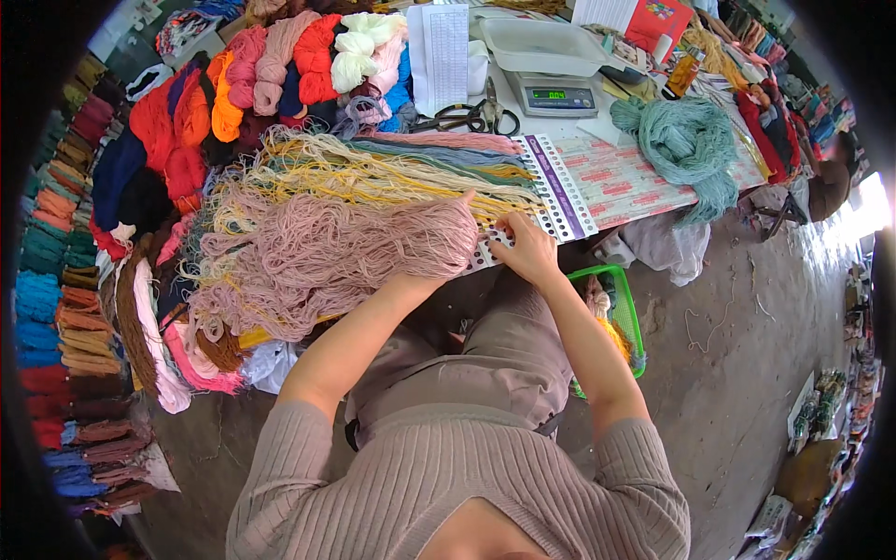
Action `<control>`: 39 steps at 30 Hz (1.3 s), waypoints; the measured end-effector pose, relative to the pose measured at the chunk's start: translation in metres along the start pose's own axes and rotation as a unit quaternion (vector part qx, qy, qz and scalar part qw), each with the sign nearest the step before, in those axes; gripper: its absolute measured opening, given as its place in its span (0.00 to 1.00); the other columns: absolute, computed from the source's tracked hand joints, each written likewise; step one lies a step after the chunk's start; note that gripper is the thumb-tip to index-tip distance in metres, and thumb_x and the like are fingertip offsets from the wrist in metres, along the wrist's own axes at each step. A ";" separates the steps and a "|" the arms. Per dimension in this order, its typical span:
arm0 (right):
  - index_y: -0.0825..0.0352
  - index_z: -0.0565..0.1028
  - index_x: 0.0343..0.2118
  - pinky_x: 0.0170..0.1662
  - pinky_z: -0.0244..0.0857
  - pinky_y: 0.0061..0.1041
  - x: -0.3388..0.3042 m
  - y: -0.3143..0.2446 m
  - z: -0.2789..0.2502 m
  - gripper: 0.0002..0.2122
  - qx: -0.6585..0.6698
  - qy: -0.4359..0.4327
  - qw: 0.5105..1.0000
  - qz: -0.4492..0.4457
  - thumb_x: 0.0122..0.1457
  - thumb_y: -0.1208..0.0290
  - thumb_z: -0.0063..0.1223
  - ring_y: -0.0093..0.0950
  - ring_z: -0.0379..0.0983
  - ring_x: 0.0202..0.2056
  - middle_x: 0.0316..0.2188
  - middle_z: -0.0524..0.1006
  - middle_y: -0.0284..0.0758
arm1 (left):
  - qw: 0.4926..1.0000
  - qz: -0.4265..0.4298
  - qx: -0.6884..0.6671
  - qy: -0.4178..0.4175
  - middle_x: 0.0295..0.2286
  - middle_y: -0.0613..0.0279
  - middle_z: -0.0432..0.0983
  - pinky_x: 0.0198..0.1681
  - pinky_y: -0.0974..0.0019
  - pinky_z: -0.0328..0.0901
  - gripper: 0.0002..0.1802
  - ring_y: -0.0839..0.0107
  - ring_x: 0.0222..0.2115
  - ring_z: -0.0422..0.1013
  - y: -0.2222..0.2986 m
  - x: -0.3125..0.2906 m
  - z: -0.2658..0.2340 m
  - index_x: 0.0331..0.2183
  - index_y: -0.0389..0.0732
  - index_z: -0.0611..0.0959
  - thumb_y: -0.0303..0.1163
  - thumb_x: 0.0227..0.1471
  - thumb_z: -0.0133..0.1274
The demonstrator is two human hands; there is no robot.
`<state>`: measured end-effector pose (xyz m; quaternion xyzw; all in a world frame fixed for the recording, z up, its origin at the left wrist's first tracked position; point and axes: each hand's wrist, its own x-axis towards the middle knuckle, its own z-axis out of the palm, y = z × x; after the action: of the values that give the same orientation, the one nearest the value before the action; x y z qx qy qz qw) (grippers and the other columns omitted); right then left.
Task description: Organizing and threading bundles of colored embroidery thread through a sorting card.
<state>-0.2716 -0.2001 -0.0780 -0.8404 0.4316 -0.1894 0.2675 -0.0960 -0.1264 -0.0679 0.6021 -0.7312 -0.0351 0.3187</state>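
A large hank of dusty-pink yarn (364, 238) lies across the near edge of the table, over looser cream and yellow strands (327, 173). My left forearm reaches under its right end, and the yarn covers the hand, so its fingers are hidden. At the edge of a white card with punched holes and a purple strip (557, 187), my right hand (528, 250) has its fingers bent and drawn together. What they hold, if anything, is too small to make out. Strands of several colours run from the left up to the card's holes.
Coloured yarn hanks (308, 61) crowd the back left. Behind the card are black-handled scissors (471, 117) and a digital scale (553, 96) under a clear plastic tub (541, 47). A teal hank (686, 140) overhangs the table's right edge. A green basket (627, 313) stands by my right leg.
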 end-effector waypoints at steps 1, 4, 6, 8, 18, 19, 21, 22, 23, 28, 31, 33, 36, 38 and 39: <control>0.59 0.71 0.35 0.34 0.64 0.33 0.000 0.001 -0.001 0.17 0.010 -0.007 1.000 0.010 0.41 0.58 0.53 0.33 0.73 0.32 0.28 0.73 0.31 | 0.999 -0.007 0.026 -0.047 0.25 0.56 0.69 0.39 0.71 0.62 0.33 0.67 0.29 0.67 0.004 0.004 -0.001 0.54 0.31 0.62 0.22 0.44 0.47; 0.59 0.72 0.35 0.35 0.64 0.33 0.007 -0.002 0.000 0.17 0.034 -0.025 0.999 0.019 0.42 0.57 0.53 0.33 0.73 0.32 0.27 0.74 0.31 | 0.992 -0.045 0.110 -0.046 0.28 0.53 0.71 0.42 0.67 0.63 0.30 0.63 0.33 0.69 -0.001 0.012 0.018 0.53 0.29 0.62 0.25 0.46 0.45; 0.59 0.72 0.35 0.35 0.64 0.32 0.007 0.000 -0.003 0.16 0.043 -0.018 0.999 0.025 0.43 0.57 0.52 0.32 0.73 0.32 0.27 0.74 0.31 | 0.995 -0.013 0.103 0.001 0.31 0.52 0.71 0.42 0.66 0.63 0.29 0.62 0.35 0.69 0.002 0.016 0.008 0.52 0.28 0.63 0.26 0.47 0.44; 0.60 0.72 0.35 0.35 0.65 0.32 0.003 0.003 -0.003 0.16 0.027 -0.029 0.999 0.028 0.43 0.58 0.52 0.32 0.73 0.32 0.27 0.74 0.31 | 0.990 -0.014 0.143 0.008 0.34 0.44 0.72 0.42 0.62 0.65 0.25 0.56 0.37 0.71 0.004 0.027 -0.015 0.49 0.28 0.66 0.28 0.49 0.42; 0.60 0.71 0.35 0.35 0.64 0.37 -0.009 -0.002 0.005 0.14 -0.019 0.029 0.997 -0.069 0.46 0.61 0.54 0.38 0.71 0.33 0.33 0.70 0.36 | 0.845 -0.310 0.435 -0.008 0.35 0.41 0.72 0.40 0.56 0.65 0.13 0.52 0.39 0.70 -0.098 0.021 -0.255 0.36 0.35 0.76 0.31 0.48 0.47; 0.61 0.71 0.35 0.35 0.64 0.37 -0.009 -0.005 0.008 0.14 -0.020 0.041 0.994 -0.100 0.46 0.61 0.54 0.39 0.71 0.33 0.33 0.70 0.36 | 0.864 -0.327 0.375 0.081 0.35 0.42 0.71 0.41 0.55 0.63 0.13 0.52 0.39 0.68 -0.116 0.014 -0.271 0.36 0.35 0.76 0.30 0.47 0.49; 0.63 0.71 0.34 0.33 0.65 0.37 -0.014 -0.007 0.002 0.11 -0.020 0.066 0.988 -0.136 0.49 0.65 0.55 0.39 0.71 0.31 0.31 0.71 0.37 | 0.889 -0.281 0.339 0.126 0.38 0.44 0.71 0.41 0.54 0.62 0.13 0.51 0.39 0.67 -0.108 0.016 -0.268 0.39 0.36 0.75 0.29 0.50 0.49; 0.63 0.71 0.34 0.33 0.65 0.37 -0.017 -0.007 0.000 0.11 -0.024 0.068 0.989 -0.128 0.49 0.65 0.55 0.39 0.71 0.31 0.31 0.71 0.37 | 0.909 -0.201 0.348 0.108 0.38 0.49 0.72 0.38 0.57 0.64 0.14 0.57 0.36 0.69 -0.079 0.016 -0.254 0.40 0.37 0.75 0.30 0.51 0.49; 0.64 0.72 0.33 0.33 0.64 0.31 -0.019 -0.011 -0.001 0.09 0.009 0.088 0.988 -0.125 0.50 0.68 0.54 0.35 0.71 0.31 0.31 0.71 0.37 | 0.920 -0.122 0.360 0.094 0.39 0.54 0.73 0.36 0.61 0.65 0.15 0.62 0.34 0.71 -0.041 0.014 -0.238 0.42 0.38 0.76 0.32 0.52 0.49; 0.69 0.74 0.34 0.31 0.61 0.17 -0.026 -0.084 -0.001 0.05 0.312 0.088 0.935 -0.141 0.54 0.77 0.53 0.20 0.67 0.26 0.27 0.73 0.30 | 0.839 -0.249 -0.483 -0.019 0.47 0.61 0.68 0.44 0.71 0.62 0.22 0.76 0.40 0.65 0.024 -0.006 -0.113 0.48 0.38 0.72 0.40 0.54 0.50; 0.69 0.73 0.34 0.31 0.60 0.14 -0.027 -0.090 0.003 0.05 0.425 0.022 0.903 -0.061 0.56 0.75 0.51 0.15 0.64 0.26 0.27 0.71 0.27 | 0.612 -0.288 -0.735 -0.052 0.47 0.59 0.67 0.49 0.68 0.60 0.23 0.71 0.48 0.63 0.049 -0.005 -0.071 0.47 0.36 0.73 0.43 0.55 0.48; 0.70 0.71 0.30 0.29 0.59 0.15 -0.028 -0.096 -0.004 0.03 0.488 0.005 0.873 -0.028 0.56 0.76 0.50 0.16 0.63 0.26 0.25 0.68 0.27 | 0.610 -0.289 -0.738 -0.022 0.44 0.59 0.70 0.46 0.68 0.63 0.23 0.72 0.45 0.66 0.046 -0.002 -0.069 0.46 0.37 0.73 0.43 0.56 0.47; 0.70 0.70 0.31 0.31 0.59 0.15 -0.034 -0.101 -0.018 0.04 0.553 -0.014 0.833 -0.026 0.59 0.75 0.47 0.16 0.63 0.25 0.24 0.68 0.26 | 0.528 -0.292 -0.797 -0.031 0.48 0.57 0.68 0.47 0.62 0.64 0.20 0.66 0.44 0.68 0.041 -0.003 -0.074 0.45 0.35 0.73 0.40 0.57 0.43; 0.70 0.69 0.33 0.30 0.58 0.15 -0.038 -0.104 -0.020 0.05 0.614 -0.022 0.789 0.001 0.61 0.74 0.44 0.17 0.65 0.23 0.24 0.70 0.29 | 0.514 -0.275 -0.812 -0.036 0.46 0.57 0.69 0.44 0.63 0.66 0.20 0.67 0.42 0.69 0.039 -0.006 -0.079 0.44 0.35 0.74 0.40 0.57 0.44; 0.70 0.69 0.33 0.30 0.58 0.15 -0.041 -0.107 -0.023 0.05 0.615 -0.023 0.789 0.001 0.61 0.74 0.44 0.17 0.65 0.23 0.24 0.70 0.29 | 0.500 -0.257 -0.826 -0.044 0.44 0.58 0.70 0.42 0.64 0.67 0.20 0.68 0.40 0.70 0.038 -0.007 -0.081 0.44 0.35 0.74 0.40 0.57 0.44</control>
<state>-0.2402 -0.1215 0.0016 -0.5023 0.2184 -0.3952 0.7374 -0.0873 -0.0828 0.0100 0.2245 -0.1960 -0.7297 0.6154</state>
